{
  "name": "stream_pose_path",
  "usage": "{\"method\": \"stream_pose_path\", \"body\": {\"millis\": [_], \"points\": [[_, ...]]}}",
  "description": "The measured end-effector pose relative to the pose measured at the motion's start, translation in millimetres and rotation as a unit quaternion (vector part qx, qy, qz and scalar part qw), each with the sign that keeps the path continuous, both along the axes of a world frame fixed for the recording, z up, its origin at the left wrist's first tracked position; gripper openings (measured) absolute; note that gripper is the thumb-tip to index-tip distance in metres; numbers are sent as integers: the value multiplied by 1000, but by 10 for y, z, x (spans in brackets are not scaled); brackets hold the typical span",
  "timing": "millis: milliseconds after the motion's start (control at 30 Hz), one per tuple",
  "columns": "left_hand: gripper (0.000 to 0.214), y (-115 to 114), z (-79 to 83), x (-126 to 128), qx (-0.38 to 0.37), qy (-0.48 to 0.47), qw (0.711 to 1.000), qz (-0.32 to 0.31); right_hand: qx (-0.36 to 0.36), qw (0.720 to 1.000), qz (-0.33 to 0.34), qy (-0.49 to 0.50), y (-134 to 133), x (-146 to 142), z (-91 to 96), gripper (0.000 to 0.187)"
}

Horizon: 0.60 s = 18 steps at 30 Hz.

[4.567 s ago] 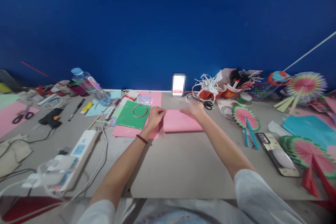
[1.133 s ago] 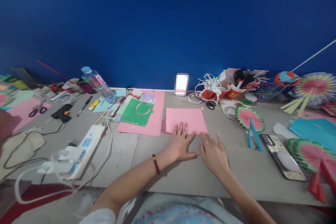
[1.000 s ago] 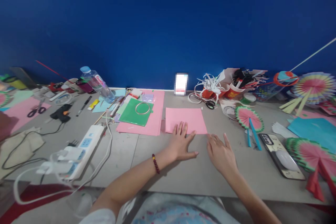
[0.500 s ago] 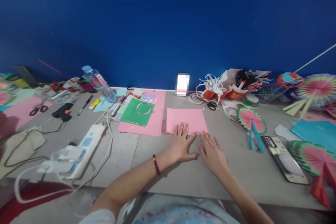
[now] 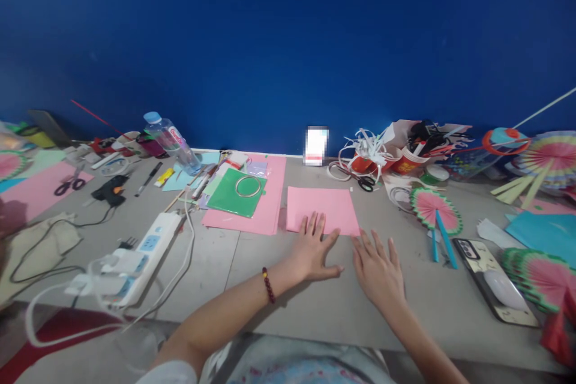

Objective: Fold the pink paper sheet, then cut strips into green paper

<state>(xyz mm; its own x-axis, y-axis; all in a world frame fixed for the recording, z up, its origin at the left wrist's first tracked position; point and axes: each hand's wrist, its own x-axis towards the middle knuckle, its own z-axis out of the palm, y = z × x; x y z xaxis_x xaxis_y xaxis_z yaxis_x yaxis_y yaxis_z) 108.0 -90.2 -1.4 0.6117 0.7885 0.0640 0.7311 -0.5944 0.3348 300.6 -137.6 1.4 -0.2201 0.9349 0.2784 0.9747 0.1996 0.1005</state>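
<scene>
A pink sheet of paper, seemingly folded, lies flat on the grey table in front of me. My left hand is spread with its fingertips resting on the sheet's near edge, holding nothing. To its right, my right hand lies flat with fingers apart, its fingertips at the sheet's near right corner. Left of this sheet are larger pink sheets, with a green packet and a silver ring on top.
At left stand a white power strip, a glue gun and a tilted water bottle. Black scissors lie by red cups at the back. On the right are a watermelon-patterned paper fan and a phone bearing a white mouse.
My right hand has slid right along the sheet's near edge, away from my left hand, and its fingers have spread. My left hand stays nearly in place. The view has shifted slightly.
</scene>
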Motion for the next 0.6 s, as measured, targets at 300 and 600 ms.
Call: {"method": "stream_pose_path", "body": {"millis": [300,600], "points": [[94,0,25,-6,-8,-2,1000,-3,16,998,-56,14,152,124,83,42],[98,-7,42,-3,-2,-14,1000,0,-51,990,104,83,334,-32,-245,52]]}}
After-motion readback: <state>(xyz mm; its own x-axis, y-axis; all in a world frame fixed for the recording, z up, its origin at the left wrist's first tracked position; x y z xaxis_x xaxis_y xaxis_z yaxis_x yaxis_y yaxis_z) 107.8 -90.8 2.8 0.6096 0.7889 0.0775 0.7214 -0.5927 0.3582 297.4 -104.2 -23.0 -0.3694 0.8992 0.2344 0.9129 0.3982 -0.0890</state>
